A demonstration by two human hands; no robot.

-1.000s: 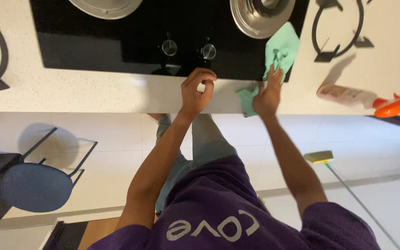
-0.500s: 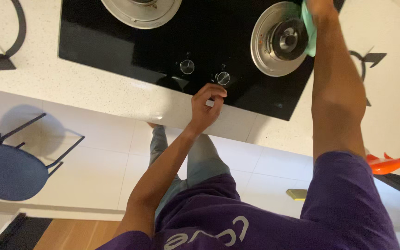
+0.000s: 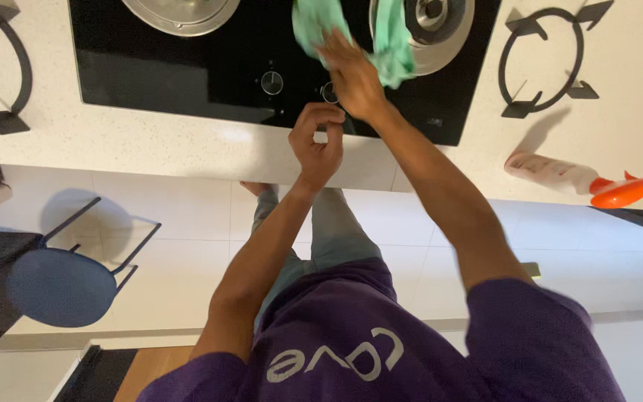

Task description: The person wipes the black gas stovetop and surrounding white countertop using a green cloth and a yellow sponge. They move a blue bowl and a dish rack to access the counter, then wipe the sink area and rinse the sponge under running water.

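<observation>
While the left hand rests curled at the edge of the white table, its fingers bend in loosely and hold nothing. Farther out, the right hand reaches with a straight arm over the black stove top. Its fingers press a green cloth flat, near the knobs. A spray bottle lies off to the side.
</observation>
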